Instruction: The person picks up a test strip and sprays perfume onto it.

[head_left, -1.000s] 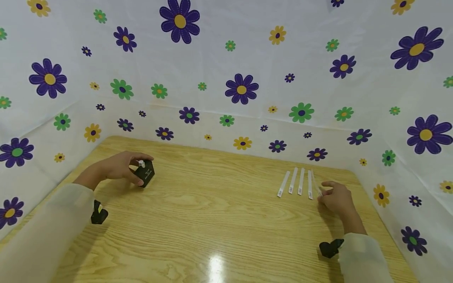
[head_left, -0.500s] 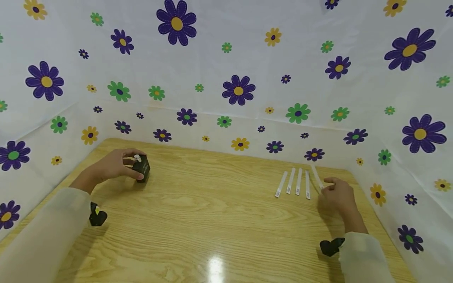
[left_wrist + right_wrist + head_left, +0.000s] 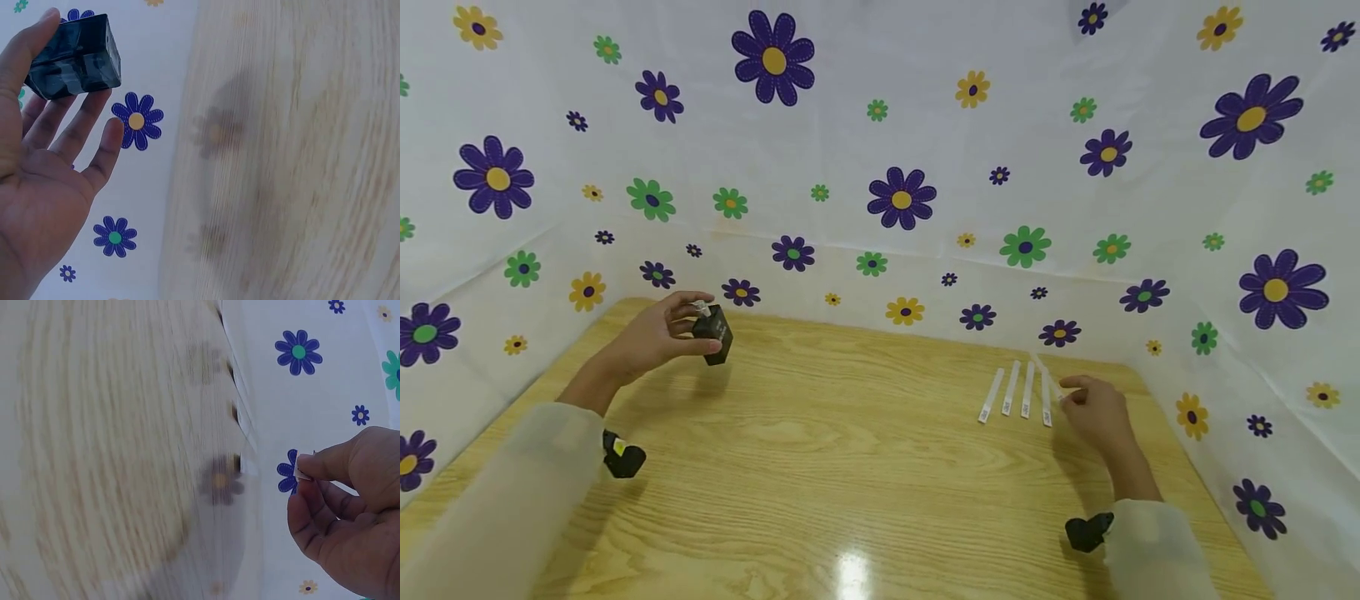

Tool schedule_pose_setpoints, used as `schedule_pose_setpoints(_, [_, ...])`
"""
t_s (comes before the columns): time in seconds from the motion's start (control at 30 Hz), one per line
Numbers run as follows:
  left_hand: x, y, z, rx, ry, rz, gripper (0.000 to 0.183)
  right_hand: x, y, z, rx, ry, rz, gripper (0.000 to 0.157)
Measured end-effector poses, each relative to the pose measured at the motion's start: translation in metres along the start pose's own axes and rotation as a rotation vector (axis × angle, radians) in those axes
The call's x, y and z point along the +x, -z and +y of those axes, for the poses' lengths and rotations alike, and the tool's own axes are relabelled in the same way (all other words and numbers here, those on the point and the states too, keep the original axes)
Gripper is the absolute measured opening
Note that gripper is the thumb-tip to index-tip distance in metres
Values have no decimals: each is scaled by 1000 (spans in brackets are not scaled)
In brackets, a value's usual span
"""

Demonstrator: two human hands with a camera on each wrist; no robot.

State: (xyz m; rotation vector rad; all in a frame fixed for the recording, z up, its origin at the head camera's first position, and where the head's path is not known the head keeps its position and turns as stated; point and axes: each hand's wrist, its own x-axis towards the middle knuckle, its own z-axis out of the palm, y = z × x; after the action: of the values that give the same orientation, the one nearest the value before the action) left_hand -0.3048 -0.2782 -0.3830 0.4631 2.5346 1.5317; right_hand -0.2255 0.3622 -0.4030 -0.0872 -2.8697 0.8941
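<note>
My left hand grips a dark perfume bottle with a silvery spray top, thumb on the near side and fingers behind. A shadow falls on the table below the bottle. In the left wrist view the same bottle shows its glossy black glass between thumb and fingertips. At the right, my right hand pinches the end of a white paper strip between thumb and forefinger. The strip slants up and left, overlapping the rightmost of several white strips lying on the table. Only the pinched end of the strip shows clearly in the right wrist view.
The wood-grain table is bounded by a white cloth printed with flowers, at the back and both sides. Black wrist cameras hang under both sleeves.
My left hand has raised the perfume bottle off the table and turned it a little. My right hand has lifted the paper strip, which now slants left over the row.
</note>
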Motion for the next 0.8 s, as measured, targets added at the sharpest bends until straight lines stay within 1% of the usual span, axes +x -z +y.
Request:
schedule_pose_setpoints(0.07, [1,-4,2,-18,-14,15,84,-1,-4,-4,6,10,-5,34])
schedule_pose_setpoints(0.27, [7,-14,11,-1,-46,64,81,-3,-11,-17,28,28,-14,30])
schedule_pose_setpoints(0.4, [9,-23,20,-25,-64,107,73,-2,-14,-28,31,59,0,30])
schedule_pose_setpoints(0.5, [11,-29,26,-60,-92,127,65,1,-17,-37,35,90,2,30])
schedule_pose_setpoints(0.63, [13,-38,33,-128,-162,110,61,4,-24,-50,46,127,-9,30])
schedule_pose_setpoints(0.7, [15,-43,36,-155,-201,91,62,6,-27,-57,54,145,-13,30])
schedule_pose_setpoints(0.8, [17,-50,40,-177,-246,74,60,8,-32,-69,57,167,-7,28])
